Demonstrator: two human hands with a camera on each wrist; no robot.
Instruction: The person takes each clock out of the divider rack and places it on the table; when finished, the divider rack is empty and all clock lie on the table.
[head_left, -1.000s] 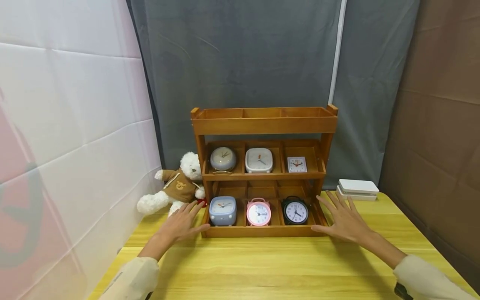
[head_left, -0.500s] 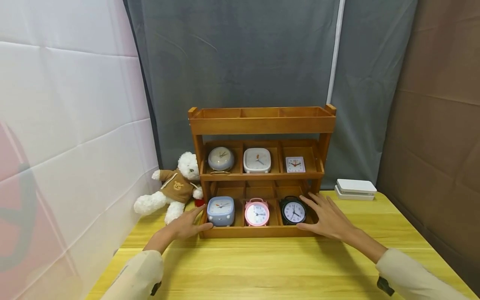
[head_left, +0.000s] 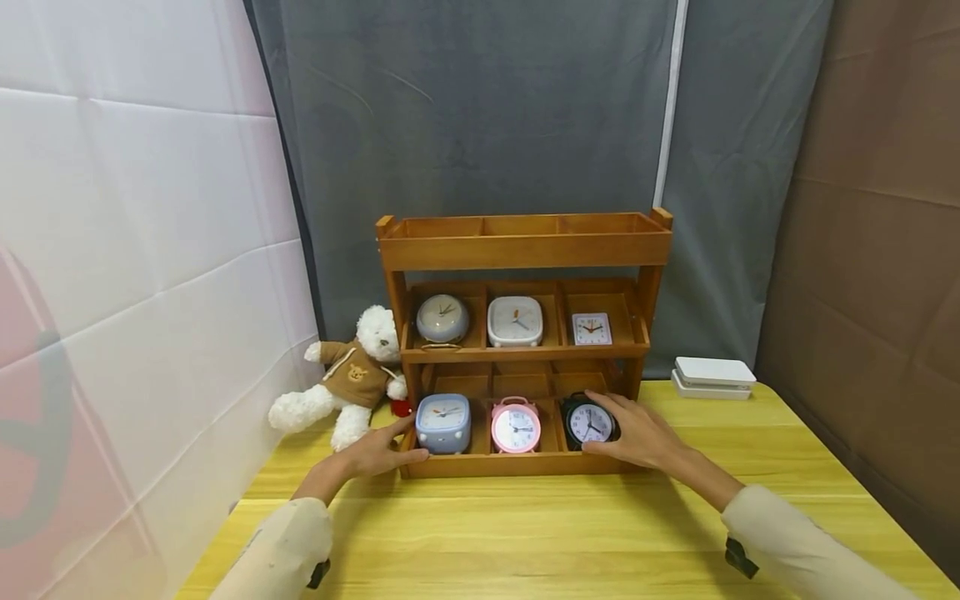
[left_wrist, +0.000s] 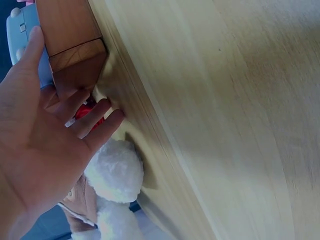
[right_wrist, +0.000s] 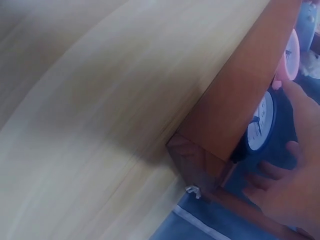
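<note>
Worktop (head_left: 480, 533): yellow, wood-grained.
Rack (head_left: 525, 250): brown, three-tiered, standing on the worktop.
Teddy bear (head_left: 356, 375): leaning beside the rack's left end; bear-face emblem on its brown hoodie.
Right grip (head_left: 633, 429): wide, spread around the black clock (head_left: 589, 422), thumb low, fingers above; contact cannot be told.
Left grip (head_left: 375, 452): wide, thumb by the blue clock (head_left: 443, 425), fingers outside the rack's left end.
Black clock: rack's bottom right compartment, between right thumb and fingers; dial numerals too small to read surely.
Blue clock: rack's bottom left compartment.
Pink clock (head_left: 515, 428): rack's bottom middle compartment.
</note>
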